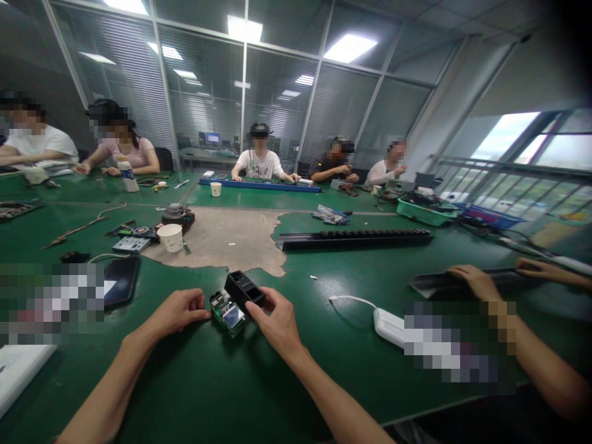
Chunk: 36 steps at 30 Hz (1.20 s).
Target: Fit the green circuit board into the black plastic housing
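A green circuit board with a small screen (229,316) lies on the green table between my hands. My right hand (277,317) grips a black plastic housing with openings (243,290), thumb on its near side and fingers behind, tilted just above the board's right edge. Beside the board's left edge is my left hand (185,308), its fingers curled together and the thumb reaching toward the board. Whether anything small is between those fingertips is hidden.
A brown sheet (231,237) bears a paper cup (171,238). Behind my hands lies a long black rail (354,240). A white power strip (391,327) is at the right, near another person's hands (476,280). Several people sit across the table.
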### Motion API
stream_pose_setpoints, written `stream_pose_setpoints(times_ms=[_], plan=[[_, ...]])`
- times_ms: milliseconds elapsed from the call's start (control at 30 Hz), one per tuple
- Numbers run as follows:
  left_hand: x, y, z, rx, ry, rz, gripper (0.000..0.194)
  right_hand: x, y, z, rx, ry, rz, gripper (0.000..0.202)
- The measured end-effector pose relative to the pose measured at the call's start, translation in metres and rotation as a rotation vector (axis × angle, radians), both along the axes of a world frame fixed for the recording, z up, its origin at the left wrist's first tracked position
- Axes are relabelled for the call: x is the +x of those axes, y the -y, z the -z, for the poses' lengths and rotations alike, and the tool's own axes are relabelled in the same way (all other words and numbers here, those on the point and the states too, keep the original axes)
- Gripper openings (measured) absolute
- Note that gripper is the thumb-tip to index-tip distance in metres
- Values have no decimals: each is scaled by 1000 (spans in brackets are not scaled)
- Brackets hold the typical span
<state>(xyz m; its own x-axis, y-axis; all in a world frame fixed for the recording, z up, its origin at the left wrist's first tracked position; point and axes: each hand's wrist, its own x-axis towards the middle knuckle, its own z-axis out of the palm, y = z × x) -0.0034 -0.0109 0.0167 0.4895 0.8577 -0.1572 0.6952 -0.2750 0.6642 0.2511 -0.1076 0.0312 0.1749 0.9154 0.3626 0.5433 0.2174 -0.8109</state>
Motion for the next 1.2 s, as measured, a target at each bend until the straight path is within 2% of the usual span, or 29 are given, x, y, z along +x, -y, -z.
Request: stream_pose_setpoints(times_ms=[133, 267, 767, 967, 1200], plan=[[0, 1, -1, 9, 6, -2, 37, -11, 10, -18, 29, -47, -20, 31], [0, 1, -1, -5, 5, -11, 37, -21, 16, -25, 49, -19, -20, 31], [1, 1, 0, 17, 17, -12, 39, -35, 17, -14, 39, 252, -2, 36], [2, 2, -3, -13, 31, -21, 36, -33, 27, 1, -27, 373, -34, 43], [2, 3, -5, -3, 12, -8, 35, -33, 25, 6, 19, 345, -55, 60]])
